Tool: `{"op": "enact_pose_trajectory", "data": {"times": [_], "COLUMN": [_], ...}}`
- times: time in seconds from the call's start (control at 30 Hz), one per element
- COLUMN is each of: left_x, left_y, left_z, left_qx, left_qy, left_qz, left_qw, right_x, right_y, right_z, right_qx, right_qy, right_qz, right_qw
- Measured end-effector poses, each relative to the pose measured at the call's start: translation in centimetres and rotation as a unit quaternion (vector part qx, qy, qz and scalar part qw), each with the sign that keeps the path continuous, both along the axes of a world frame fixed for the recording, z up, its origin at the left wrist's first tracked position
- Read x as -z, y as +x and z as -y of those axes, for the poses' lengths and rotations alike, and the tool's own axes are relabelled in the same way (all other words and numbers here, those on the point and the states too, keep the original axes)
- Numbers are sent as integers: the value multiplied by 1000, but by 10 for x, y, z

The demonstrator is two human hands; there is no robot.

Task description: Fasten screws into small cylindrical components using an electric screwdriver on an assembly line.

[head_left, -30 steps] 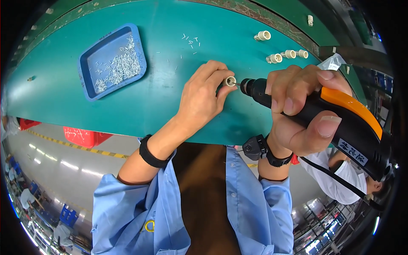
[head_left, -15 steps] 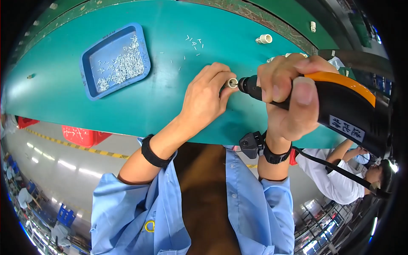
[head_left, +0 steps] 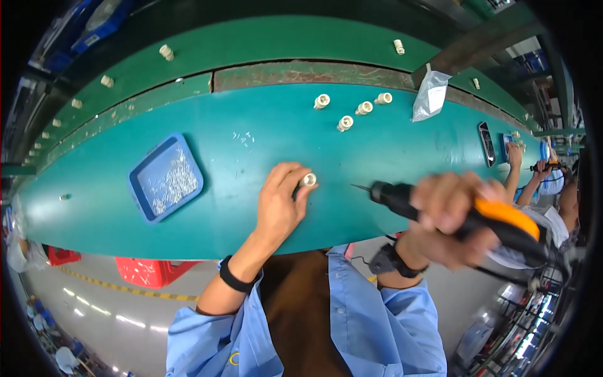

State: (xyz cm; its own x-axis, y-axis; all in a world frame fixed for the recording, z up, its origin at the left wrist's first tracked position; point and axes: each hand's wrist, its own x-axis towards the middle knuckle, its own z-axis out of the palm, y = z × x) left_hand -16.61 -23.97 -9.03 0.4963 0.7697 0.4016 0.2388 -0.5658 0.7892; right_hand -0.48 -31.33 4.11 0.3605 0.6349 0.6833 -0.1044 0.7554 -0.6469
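Fitting (head_left: 308, 180) pinched by left hand (head_left: 281, 200); screwdriver (head_left: 394, 197) gripped clear by blurred right hand (head_left: 453, 204); apparently between drives; release or realignment required.

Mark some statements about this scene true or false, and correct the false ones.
1. The left grip holds a fitting. True.
2. The right grip holds a driver. True.
3. The driver touches the fitting. False: its bit stands clear of the fitting.
4. Pins lie in the tray. True.
5. The tray is red. False: the tray is blue.
6. The tray lies between the grips. False: it lies left of the left grip.
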Motion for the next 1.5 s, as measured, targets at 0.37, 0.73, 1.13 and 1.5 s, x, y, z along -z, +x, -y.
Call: {"op": "enact_pose_trajectory", "data": {"times": [0.37,0.73,1.13,1.5], "left_x": [-96,-12,-103,-25], "left_y": [26,132,7,-158], "left_z": [-153,-271,-155,-353], "left_qx": [-13,-108,39,-517], "left_qy": [-82,27,-45,7], "left_qz": [-80,-276,-227,-199], "left_qw": [993,955,972,832], "right_x": [18,36,43,41], "right_y": [54,32,27,27], "right_z": [51,39,23,21], "right_qx": [151,87,97,92], "right_qy": [-168,-193,-181,-182], "right_qz": [-49,-25,-18,-2], "right_qw": [973,977,978,979]}}
